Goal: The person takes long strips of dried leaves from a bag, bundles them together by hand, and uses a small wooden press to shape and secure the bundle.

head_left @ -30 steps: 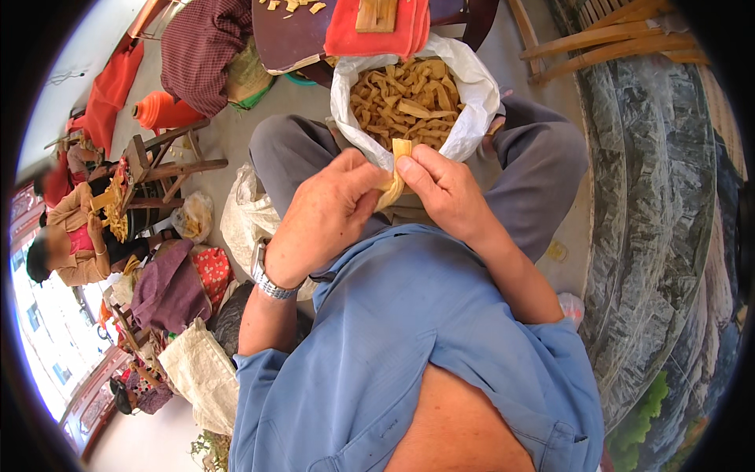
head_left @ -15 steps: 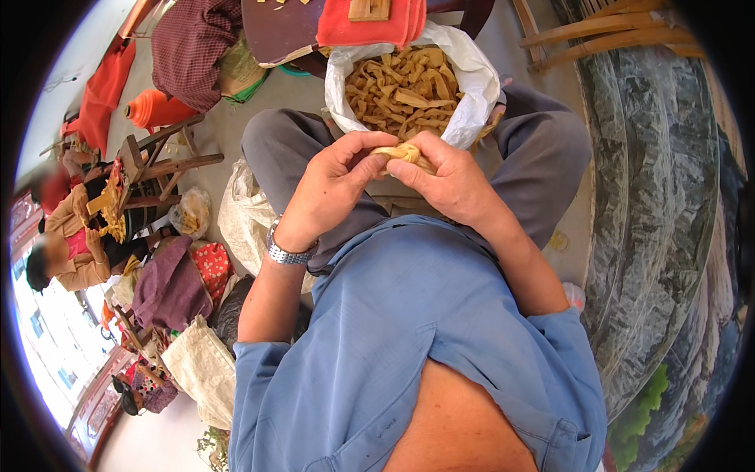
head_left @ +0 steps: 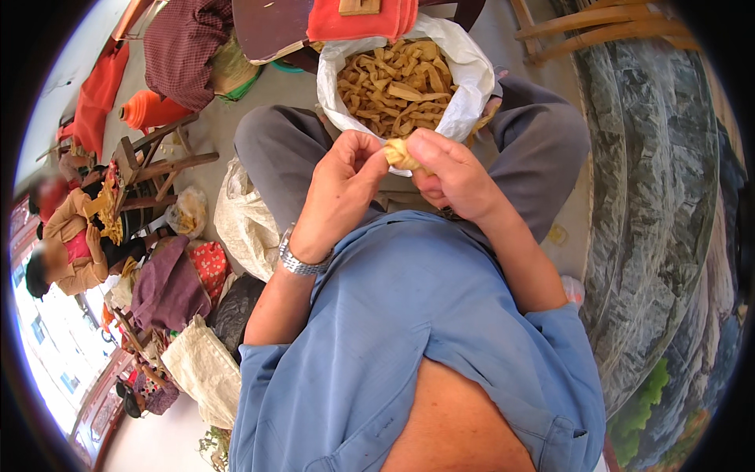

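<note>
Both forearms reached forward and inward. The left hand (head_left: 346,185) pinched one end of a folded yellow strip (head_left: 402,155); the right hand (head_left: 456,175), fingers curled, thumb uppermost, gripped the other, near the white bag (head_left: 475,72).

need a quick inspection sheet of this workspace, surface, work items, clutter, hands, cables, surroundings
Surface: dark brown tabletop bearing folded red cloth with small wooden block on top
Work items: folded yellow strip in hand; white plastic sack holding many tan strips
Clutter: off-white woven sack beside the person's left leg
Hands: left hand and right hand both pinch the yellow strip
Cables: nothing seen near the hands
Surroundings: co-worker in tan jacket, left
</note>
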A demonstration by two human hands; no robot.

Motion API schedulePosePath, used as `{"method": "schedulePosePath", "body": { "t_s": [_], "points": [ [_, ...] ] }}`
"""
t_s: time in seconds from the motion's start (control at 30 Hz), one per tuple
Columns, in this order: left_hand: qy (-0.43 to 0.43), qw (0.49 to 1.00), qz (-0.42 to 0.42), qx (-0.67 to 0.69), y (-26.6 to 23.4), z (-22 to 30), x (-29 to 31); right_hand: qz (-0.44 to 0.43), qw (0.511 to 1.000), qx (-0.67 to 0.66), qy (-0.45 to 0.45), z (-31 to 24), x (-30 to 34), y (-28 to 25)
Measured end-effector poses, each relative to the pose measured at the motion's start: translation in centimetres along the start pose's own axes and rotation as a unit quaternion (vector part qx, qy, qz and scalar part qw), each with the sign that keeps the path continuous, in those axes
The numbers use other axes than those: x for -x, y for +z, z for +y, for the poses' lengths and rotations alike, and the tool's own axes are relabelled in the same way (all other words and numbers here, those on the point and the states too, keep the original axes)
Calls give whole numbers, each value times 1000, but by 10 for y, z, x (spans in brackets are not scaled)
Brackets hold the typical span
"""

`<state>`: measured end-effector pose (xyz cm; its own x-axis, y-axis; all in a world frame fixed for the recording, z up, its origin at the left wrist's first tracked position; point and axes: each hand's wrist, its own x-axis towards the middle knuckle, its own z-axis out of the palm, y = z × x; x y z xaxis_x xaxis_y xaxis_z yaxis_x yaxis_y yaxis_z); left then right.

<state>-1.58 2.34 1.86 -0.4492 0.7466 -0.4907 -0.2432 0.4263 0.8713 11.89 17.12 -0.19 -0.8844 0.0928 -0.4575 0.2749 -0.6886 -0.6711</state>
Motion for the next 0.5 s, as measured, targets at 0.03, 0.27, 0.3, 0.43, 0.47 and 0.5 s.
{"method": "schedulePosePath", "body": {
  "t_s": [0.03,0.27,0.3,0.43,0.47,0.5],
  "points": [
    [-16,999,-9,40,2,4,4,32,997,67,-18,-2,1,3],
    [25,996,73,42,2,4,9,64,969,230,-68,-1,2,15],
    [39,993,100,50,-2,10,10,71,967,232,-72,0,1,15],
    [112,973,121,161,-66,21,10,43,997,57,14,-4,14,-18],
    [92,984,93,120,-64,25,12,33,998,45,-12,-4,18,-22],
    [70,993,62,78,-56,29,17,30,998,59,-14,-5,18,-19]
  ]
}}
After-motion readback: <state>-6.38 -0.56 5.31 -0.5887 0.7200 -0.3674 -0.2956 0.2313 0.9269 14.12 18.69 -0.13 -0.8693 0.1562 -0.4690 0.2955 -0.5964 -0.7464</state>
